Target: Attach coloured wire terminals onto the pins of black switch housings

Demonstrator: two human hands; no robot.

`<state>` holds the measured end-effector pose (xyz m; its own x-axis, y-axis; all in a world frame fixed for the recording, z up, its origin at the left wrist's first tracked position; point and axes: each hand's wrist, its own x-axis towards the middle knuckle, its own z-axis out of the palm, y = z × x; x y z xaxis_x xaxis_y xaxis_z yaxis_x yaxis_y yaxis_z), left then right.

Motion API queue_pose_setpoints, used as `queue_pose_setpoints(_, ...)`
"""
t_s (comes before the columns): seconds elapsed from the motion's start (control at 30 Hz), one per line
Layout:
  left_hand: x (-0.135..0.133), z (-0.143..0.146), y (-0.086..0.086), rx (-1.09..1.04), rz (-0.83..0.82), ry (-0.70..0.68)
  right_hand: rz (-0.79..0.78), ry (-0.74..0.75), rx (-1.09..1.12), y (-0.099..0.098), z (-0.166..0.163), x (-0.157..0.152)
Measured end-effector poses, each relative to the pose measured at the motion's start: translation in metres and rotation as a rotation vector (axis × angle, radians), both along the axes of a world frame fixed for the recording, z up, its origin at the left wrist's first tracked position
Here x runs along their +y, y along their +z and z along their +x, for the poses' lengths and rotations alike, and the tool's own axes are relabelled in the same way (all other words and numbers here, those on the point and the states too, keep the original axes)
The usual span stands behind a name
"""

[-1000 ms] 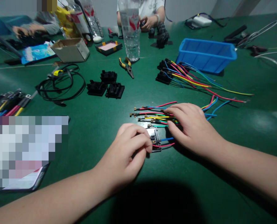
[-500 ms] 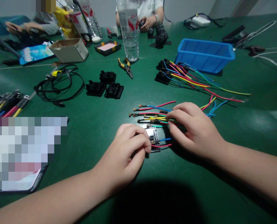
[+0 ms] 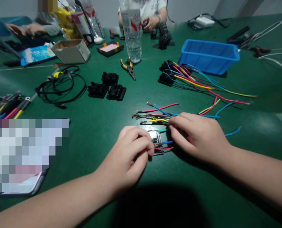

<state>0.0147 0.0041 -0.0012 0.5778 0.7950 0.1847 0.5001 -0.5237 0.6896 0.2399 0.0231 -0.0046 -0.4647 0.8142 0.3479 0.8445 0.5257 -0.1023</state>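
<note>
While the fingers of the left hand [image 3: 133, 152] curled over the left side of a small black housing [image 3: 158, 139], holding it on the surface [image 3: 90, 126], the thumb and forefinger of the right hand [image 3: 200, 133] nearly met just right of it. Whether they gripped a wire I could not tell; the knuckles hid the spot.

Housing: directly left of the right fingertips, slightly nearer the wearer, with the left hand closer. A blue wire [image 3: 168, 142] and a red wire [image 3: 163, 148] ran rightward from it. Loose wires [image 3: 155, 120] lay just beyond, long axis roughly left to right, most metal ends leftward, some lengths passing under the right hand, the nearer one.

Farther out: three black parts [image 3: 116, 92] grouped left, pliers [image 3: 128, 68] behind them, wired parts [image 3: 166, 79] right, a blue bin [image 3: 209, 58] beyond.
</note>
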Motion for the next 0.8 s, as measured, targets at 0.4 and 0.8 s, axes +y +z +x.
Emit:
queue_pose_setpoints(0.4,0.0006,0.0010,0.0012,0.017,0.008,0.006,-0.138,-0.028,0.020,-0.0035,-0.0013,0.0043)
queue_pose_setpoints(0.8,0.0007,0.0007,0.0027,0.030,0.011,0.009,-0.175,0.009,0.090,-0.0067,0.0000,0.0056)
